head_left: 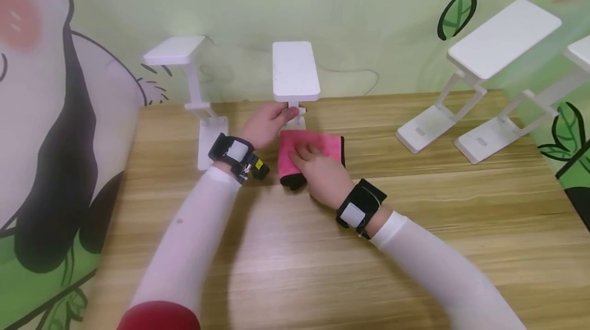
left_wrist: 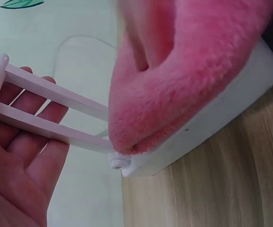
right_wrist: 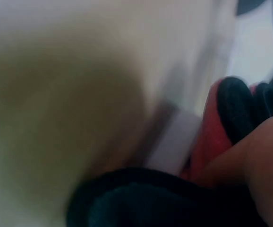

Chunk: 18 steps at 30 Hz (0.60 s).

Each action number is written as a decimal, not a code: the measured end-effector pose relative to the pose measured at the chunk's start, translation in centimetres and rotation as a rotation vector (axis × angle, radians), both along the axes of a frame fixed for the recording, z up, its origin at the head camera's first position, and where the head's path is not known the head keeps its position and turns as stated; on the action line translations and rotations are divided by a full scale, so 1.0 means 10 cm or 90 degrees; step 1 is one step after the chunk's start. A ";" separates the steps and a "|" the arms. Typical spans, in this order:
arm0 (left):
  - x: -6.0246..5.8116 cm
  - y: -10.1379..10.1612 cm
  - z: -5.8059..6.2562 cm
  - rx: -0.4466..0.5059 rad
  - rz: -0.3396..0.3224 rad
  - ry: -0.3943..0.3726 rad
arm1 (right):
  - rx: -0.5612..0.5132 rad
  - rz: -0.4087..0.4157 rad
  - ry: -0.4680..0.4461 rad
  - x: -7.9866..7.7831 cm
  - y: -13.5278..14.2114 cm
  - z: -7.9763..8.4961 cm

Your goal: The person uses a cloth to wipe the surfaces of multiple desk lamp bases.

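From the head view we see the middle white folding stand (head_left: 295,69) upright near the back of the wooden table (head_left: 276,253), with one stand (head_left: 174,51) to its left and two more at the right; the left hand (head_left: 265,126) pinches its stem below the panel, while the right hand (head_left: 324,173) lies on the pink cloth (head_left: 331,146) at the stand's foot, fingers fairly straight and a little apart, pressing; we cannot tell from here whether its thumb hooks underneath. We judge the stand light and stiff, smooth enough to slip a little and weakest at its hinges, so we would hold it by the stem or base and spare the joints; the cloth looks soft and limp, and takes a flat palm or a pinch equally well. From the left wrist we learn what the head view hides: the left fingers pass behind twin bars (left_wrist: 38,126), thumb mostly cut off by the edge, and the cloth's thick pile folds over the base (left_wrist: 198,125), close beside a small hinge knob (left_wrist: 119,161). From the right wrist we get mostly blur, yet the cloth's dark edging (right_wrist: 235,101) shows close up, bunched beside part of the right hand, with a pale strip (right_wrist: 175,139) next to it that we cannot identify
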<state>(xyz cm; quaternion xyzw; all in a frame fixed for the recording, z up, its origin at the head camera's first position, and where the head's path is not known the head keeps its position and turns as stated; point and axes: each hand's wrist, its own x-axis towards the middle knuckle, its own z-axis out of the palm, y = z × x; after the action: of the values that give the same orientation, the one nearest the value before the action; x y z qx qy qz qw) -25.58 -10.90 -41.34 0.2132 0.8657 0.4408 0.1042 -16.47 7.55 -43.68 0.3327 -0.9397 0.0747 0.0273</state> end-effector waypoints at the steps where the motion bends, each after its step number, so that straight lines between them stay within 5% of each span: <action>1: 0.00 0.00 0.00 -0.005 0.000 0.002 | 0.011 0.008 -0.006 0.03 -0.01 -0.03; 10: 0.01 -0.04 0.00 -0.005 0.000 0.010 | 0.016 0.060 -0.044 0.16 -0.03 -0.08; 18: -0.03 -0.01 -0.02 0.012 -0.015 0.023 | -0.024 0.064 -0.027 -0.10 -0.06 -0.13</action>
<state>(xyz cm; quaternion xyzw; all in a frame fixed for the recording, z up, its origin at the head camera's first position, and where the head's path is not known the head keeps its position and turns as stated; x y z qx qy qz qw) -25.91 -10.96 -41.54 0.2327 0.8605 0.4438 0.0916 -17.48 6.96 -44.98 0.3775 -0.9205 0.1003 0.0101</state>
